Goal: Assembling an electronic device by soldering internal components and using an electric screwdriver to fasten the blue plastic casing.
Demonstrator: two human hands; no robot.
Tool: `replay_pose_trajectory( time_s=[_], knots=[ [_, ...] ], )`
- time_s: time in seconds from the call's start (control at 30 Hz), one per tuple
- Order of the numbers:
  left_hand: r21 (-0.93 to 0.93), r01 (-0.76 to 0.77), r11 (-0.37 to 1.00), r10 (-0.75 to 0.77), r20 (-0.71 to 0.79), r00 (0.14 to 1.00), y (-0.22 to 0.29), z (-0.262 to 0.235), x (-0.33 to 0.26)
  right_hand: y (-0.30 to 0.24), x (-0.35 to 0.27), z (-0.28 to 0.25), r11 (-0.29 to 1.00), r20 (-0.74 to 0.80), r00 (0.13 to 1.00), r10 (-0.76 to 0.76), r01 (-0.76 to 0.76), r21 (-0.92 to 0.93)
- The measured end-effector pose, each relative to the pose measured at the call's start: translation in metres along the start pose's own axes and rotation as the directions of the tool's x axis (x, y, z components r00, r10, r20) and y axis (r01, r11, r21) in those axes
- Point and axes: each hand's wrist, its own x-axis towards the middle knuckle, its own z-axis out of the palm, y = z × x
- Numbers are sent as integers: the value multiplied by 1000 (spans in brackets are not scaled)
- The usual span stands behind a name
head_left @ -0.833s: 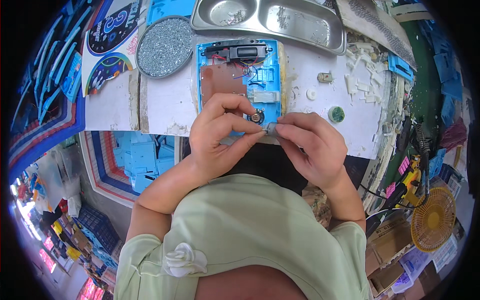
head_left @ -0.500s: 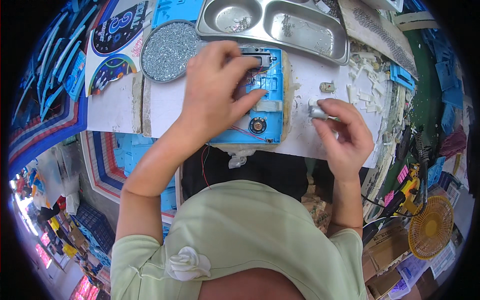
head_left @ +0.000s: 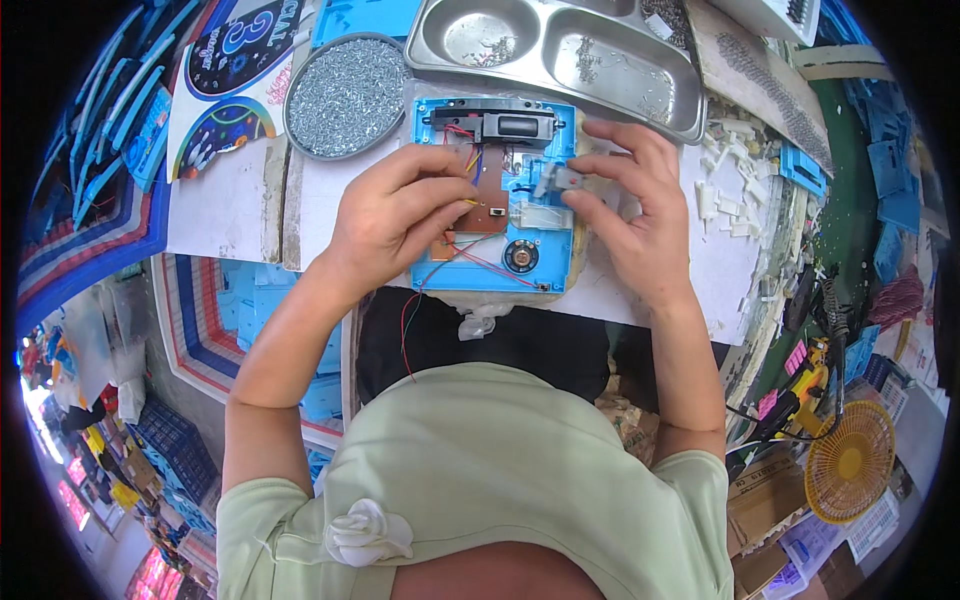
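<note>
A light-blue plastic housing (head_left: 552,278) lies before me, its inner side up. Inside it are a brown circuit board (head_left: 490,190), a round speaker (head_left: 521,257), a black part (head_left: 495,122) along the far edge and a clear-whitish block (head_left: 542,216). Over the board's left side, my left hand (head_left: 395,205) is closed, fingertips pinching thin coloured wires (head_left: 474,160). My right hand (head_left: 640,205) holds a small silver motor (head_left: 557,180) between thumb and fingers, just above the housing's right half. Red and green wires (head_left: 410,325) hang over the near edge.
A round tray of small screws (head_left: 345,95) stands at the far left. Behind the housing is a steel compartment tray (head_left: 690,125) with a few small metal pieces. White plastic pieces (head_left: 735,185) lie scattered to the right, and a yellow basket (head_left: 850,462) sits lower right.
My right hand has carried the motor left from the table to over the housing. My left hand has drawn back toward me from the black part, uncovering the board, and now pinches wires.
</note>
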Motion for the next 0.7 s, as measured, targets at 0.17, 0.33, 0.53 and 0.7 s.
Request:
replay_pose_trajectory(
  time_s=[0.17,0.33,0.53,0.7],
  knots=[
    [84,-50,995,56,-68,996,2,3,-10,-7,13,5,992,68,998,-10,18,-124],
    [151,-145,978,154,-48,987,2,-1,-9,-10,15,3,970,100,995,-23,47,-239],
    [114,-165,980,170,-41,985,1,2,-7,-21,20,-1,921,154,986,-63,117,-373],
    [58,-122,991,127,-93,988,1,5,-6,-46,24,8,899,130,969,-210,244,-364]
  ],
)
